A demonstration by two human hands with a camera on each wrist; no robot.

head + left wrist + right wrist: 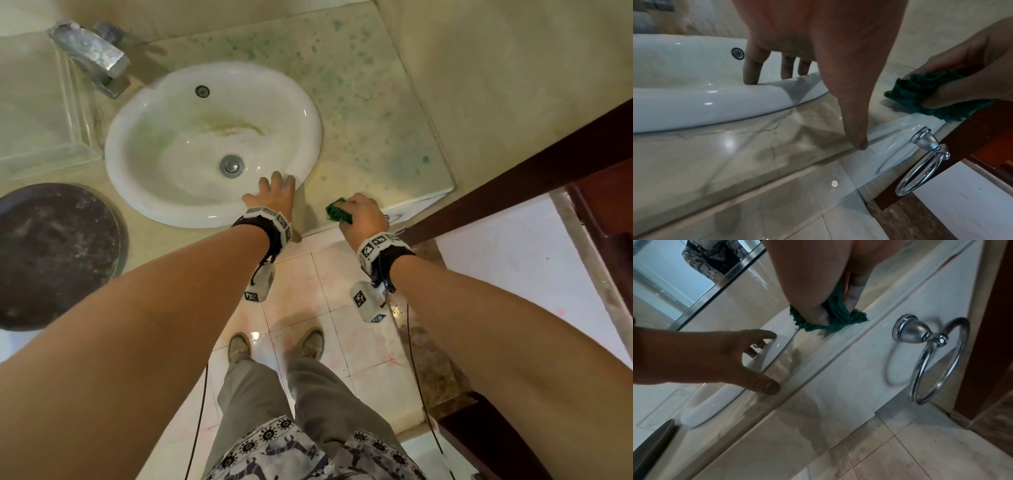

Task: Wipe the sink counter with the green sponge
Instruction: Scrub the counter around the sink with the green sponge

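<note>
While my right hand (364, 215) bunches the green sponge (338, 212) at the counter (370, 137) front edge, left fingers (277, 183) spread on the sink rim (313, 137); I should press flat, sweep toward green specks ahead.

Marble counter (383, 113), green-speckled; white basin (130, 150) inset; green sponge (337, 213) at front edge.

The head view is evenly and softly lit, sharp in the middle, with strong wide-angle bending at the edges. Small glints sit on the sink (212, 144) rim. Both wrist views are dimmer and slightly soft; the near palms are dark and blurred. The counter (719, 146) shows a bright reflected spot and hand shadows. The towel ring (937, 356) casts a blurred shadow.
</note>
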